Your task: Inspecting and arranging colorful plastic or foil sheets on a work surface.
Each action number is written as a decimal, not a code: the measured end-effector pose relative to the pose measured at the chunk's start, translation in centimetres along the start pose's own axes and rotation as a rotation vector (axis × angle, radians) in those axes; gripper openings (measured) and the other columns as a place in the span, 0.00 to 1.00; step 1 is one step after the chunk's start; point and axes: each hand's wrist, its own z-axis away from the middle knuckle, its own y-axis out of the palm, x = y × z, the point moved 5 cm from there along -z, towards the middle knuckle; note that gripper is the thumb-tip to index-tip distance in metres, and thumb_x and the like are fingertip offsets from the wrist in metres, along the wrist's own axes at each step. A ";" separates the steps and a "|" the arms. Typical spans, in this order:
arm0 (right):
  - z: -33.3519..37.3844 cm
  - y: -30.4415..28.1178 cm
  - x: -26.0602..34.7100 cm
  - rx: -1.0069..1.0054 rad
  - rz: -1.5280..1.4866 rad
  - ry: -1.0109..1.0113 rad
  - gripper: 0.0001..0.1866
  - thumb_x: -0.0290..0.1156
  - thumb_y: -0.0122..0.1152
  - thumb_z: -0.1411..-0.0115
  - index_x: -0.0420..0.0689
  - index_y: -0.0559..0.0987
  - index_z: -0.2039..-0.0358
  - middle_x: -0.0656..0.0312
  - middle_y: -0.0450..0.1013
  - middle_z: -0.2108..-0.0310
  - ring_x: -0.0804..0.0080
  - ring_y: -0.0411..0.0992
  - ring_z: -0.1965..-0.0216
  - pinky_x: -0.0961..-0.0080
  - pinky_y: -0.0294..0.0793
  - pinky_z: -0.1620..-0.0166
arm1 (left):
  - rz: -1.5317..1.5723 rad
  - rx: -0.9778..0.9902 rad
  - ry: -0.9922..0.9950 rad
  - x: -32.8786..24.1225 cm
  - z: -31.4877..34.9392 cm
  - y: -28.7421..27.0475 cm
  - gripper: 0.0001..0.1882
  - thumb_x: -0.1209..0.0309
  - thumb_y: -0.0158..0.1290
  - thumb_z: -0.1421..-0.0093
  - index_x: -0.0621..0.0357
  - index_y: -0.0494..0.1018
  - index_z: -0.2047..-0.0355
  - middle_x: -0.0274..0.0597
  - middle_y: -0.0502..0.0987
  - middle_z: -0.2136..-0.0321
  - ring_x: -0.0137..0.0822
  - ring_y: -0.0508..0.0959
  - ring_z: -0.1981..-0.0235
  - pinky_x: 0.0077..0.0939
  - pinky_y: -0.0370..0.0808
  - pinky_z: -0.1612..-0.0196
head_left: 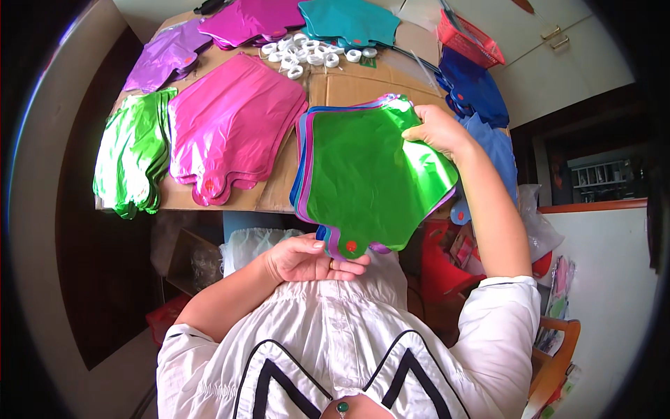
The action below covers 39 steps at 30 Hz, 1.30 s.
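Note:
A stack of flat foil balloons (pixel 370 174) is held up in front of me, bright green on top, with blue, teal and purple layers fanned at its left edge. My right hand (pixel 440 133) pinches its upper right edge, thumb on the green face. Below, my left hand (pixel 307 260) lies palm up with fingers stretched under the balloons' tabs, its thumb beside them. A red dot marks the green tab. Pink foil balloons (pixel 230 126) lie in a pile left of the stack, next to light green ones (pixel 132 150).
The cardboard-covered table (pixel 335 89) carries purple (pixel 167 52), magenta (pixel 244 19), teal (pixel 349 24) and dark blue balloon piles (pixel 474 84). Several white ribbon rolls (pixel 314 52) cluster at the back. A red basket (pixel 471 38) stands at far right. Beside me is a wooden chair (pixel 558 356).

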 end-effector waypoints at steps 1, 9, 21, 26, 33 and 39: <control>0.1 0.1 -0.2 -0.003 -0.030 0.009 0.12 0.19 0.61 0.46 0.35 0.77 0.60 0.63 0.77 0.71 0.79 0.74 0.74 0.78 0.74 0.69 | 0.014 0.023 0.005 0.1 -0.2 -0.1 0.44 0.54 0.60 0.43 0.64 0.53 0.34 0.66 0.67 0.43 0.56 0.69 0.40 0.52 0.60 0.35; 0.7 1.1 0.5 0.017 -0.011 -0.011 0.15 0.19 0.59 0.44 0.35 0.75 0.55 0.61 0.76 0.67 0.78 0.75 0.69 0.77 0.75 0.66 | -0.120 -0.266 -0.045 0.6 -3.2 -0.2 0.22 0.69 0.56 0.37 0.64 0.68 0.45 0.51 0.77 0.54 0.42 0.78 0.52 0.39 0.75 0.46; -1.1 1.2 0.7 -0.114 0.188 -0.079 0.15 0.24 0.61 0.43 0.35 0.74 0.55 0.59 0.76 0.65 0.75 0.73 0.65 0.76 0.74 0.60 | -0.068 -0.345 -0.016 0.9 -4.0 0.1 0.07 0.70 0.53 0.34 0.60 0.74 0.60 0.36 0.77 0.66 0.29 0.77 0.64 0.24 0.76 0.56; -5.3 1.0 2.8 -0.278 0.282 -0.074 0.32 0.54 0.67 0.49 0.34 0.79 0.61 0.44 0.77 0.58 0.59 0.77 0.56 0.65 0.74 0.53 | -0.152 -0.336 -0.004 1.1 -4.9 1.6 0.08 0.69 0.48 0.31 0.60 0.74 0.62 0.36 0.77 0.67 0.29 0.76 0.64 0.24 0.74 0.54; -5.7 3.2 7.0 -0.373 0.643 0.161 0.30 0.48 0.60 0.48 0.34 0.80 0.56 0.42 0.75 0.51 0.50 0.74 0.48 0.62 0.73 0.45 | -0.172 -0.369 0.034 1.3 -5.5 1.1 0.07 0.69 0.50 0.32 0.60 0.74 0.61 0.37 0.77 0.67 0.30 0.76 0.64 0.26 0.74 0.53; -7.6 2.0 5.0 -0.363 0.542 0.150 0.20 0.33 0.55 0.49 0.36 0.81 0.58 0.43 0.76 0.53 0.50 0.75 0.50 0.62 0.74 0.48 | -0.148 -0.312 0.062 1.1 -5.7 1.5 0.09 0.69 0.51 0.33 0.62 0.74 0.61 0.38 0.77 0.66 0.31 0.77 0.64 0.26 0.75 0.54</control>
